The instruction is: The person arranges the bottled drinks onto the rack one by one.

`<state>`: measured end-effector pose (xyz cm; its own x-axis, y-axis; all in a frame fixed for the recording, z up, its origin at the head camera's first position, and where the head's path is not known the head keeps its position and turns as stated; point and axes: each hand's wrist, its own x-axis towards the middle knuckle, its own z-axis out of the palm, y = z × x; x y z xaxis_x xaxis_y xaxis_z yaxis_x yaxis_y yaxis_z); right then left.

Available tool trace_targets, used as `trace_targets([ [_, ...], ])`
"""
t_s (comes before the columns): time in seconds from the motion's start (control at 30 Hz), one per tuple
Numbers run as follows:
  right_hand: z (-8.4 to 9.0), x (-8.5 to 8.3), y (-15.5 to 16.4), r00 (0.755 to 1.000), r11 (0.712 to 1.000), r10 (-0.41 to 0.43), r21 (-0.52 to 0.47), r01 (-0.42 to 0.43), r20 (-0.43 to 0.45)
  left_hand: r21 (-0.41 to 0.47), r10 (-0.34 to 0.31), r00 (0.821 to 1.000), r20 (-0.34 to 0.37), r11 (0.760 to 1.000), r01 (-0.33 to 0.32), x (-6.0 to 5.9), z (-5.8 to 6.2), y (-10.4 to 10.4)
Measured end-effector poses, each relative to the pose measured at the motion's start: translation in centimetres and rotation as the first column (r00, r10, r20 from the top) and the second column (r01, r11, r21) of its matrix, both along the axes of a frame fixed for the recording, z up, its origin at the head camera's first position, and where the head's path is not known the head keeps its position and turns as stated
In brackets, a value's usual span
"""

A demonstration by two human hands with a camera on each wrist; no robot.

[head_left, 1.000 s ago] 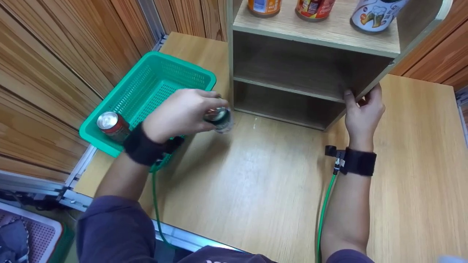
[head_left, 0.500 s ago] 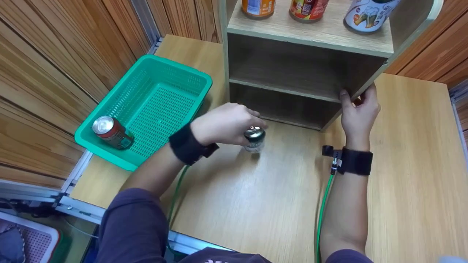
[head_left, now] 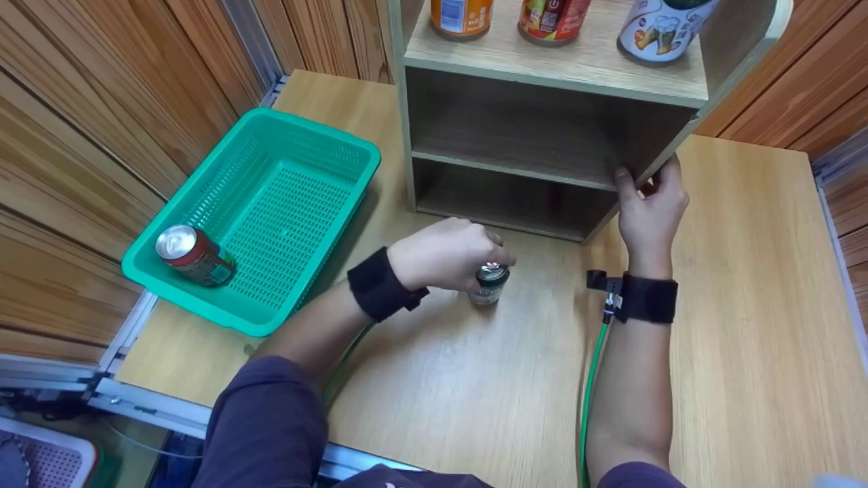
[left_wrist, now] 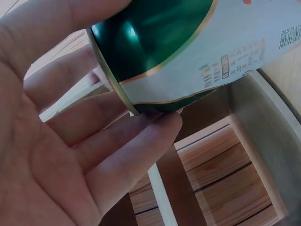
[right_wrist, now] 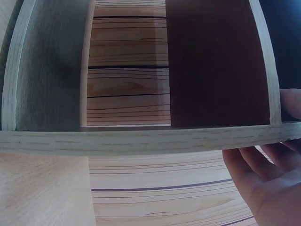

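Observation:
My left hand [head_left: 444, 254] holds a green and white can [head_left: 489, 288] by its top end, in front of the wooden shelf unit [head_left: 502, 173]. In the left wrist view the thumb and fingers [left_wrist: 136, 160] lie around the rim of the can [left_wrist: 160, 52]. Whether its base touches the table cannot be told. My right hand [head_left: 651, 210] grips the front edge of the shelf's right side panel. In the right wrist view the thumb is inside that panel [right_wrist: 141, 142], and the fingers [right_wrist: 256, 169] are on its outer face.
At left on the table [head_left: 434, 393] stands a green plastic basket [head_left: 359, 203] with a dark red can [head_left: 196, 257] leaning inside. The shelf's upper board carries an orange can [head_left: 461, 17], a red can [head_left: 553, 20] and a white can [head_left: 664, 27]. A wooden wall [head_left: 88, 122] rises behind.
My left hand has carried the can rightward from beside the basket and lowered it near the table before the shelf. My right hand keeps its grip on the panel. The head view has shifted slightly.

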<state>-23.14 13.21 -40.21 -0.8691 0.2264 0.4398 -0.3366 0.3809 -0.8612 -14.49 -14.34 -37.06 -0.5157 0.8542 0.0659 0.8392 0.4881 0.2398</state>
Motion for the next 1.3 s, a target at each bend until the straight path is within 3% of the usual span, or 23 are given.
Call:
trace_targets([
  [0.47,0.9,0.4,-0.6,1.0,0.999,0.016,-0.034,-0.016,0.0,-0.049,0.005,0.998,-0.057,0.999,-0.008,0.4,-1.2,0.6],
  [0.73,2.1,1.5,-1.5,1.0,1.0,0.015,-0.017,-0.015,0.002,-0.08,0.026,1.0,0.0,0.996,-0.026,0.4,-1.6,0.5],
  [1.03,0.3,0.0,-0.1,1.0,1.0,0.006,-0.027,-0.007,-0.004,-0.067,0.054,0.996,0.07,0.997,-0.049,0.3,-1.5,0.4],
  [1.17,0.3,0.1,-0.2,1.0,1.0,0.002,-0.016,-0.002,0.01,-0.014,0.075,0.993,0.096,0.997,-0.074,0.2,-1.0,0.0],
  [1.3,1.1,0.8,-0.7,1.0,1.0,0.004,-0.019,-0.003,0.014,0.151,0.114,0.993,-0.004,0.982,-0.112,-0.2,0.5,-1.2],
])
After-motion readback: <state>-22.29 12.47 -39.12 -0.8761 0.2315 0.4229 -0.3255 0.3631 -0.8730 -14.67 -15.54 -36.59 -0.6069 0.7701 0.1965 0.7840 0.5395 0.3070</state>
